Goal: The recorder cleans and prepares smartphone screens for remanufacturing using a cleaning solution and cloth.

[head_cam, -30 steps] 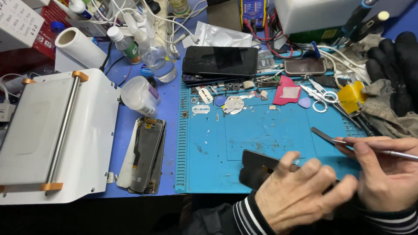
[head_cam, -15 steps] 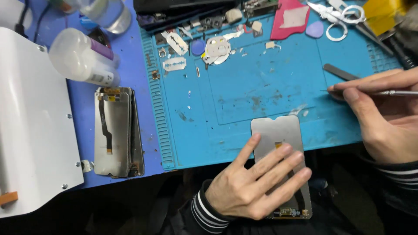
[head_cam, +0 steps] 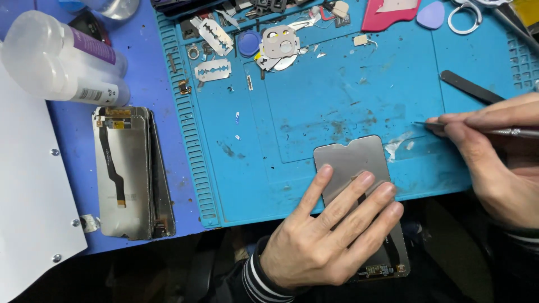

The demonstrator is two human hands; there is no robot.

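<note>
1. Pinning the screen panel flat: left hand lies spread, fingers extended, on its metal back at the near edge of the blue mat, its lower end overhanging.
2. Panel judged thin, light, stiff but fragile; best taken by the long edges, clear of the flex.
3. Right hand pinches slim tweezers, tip touching the mat.
4. Count: two screen assemblies, counting the spare panel at left; two razor blades; one plastic bottle.
</note>
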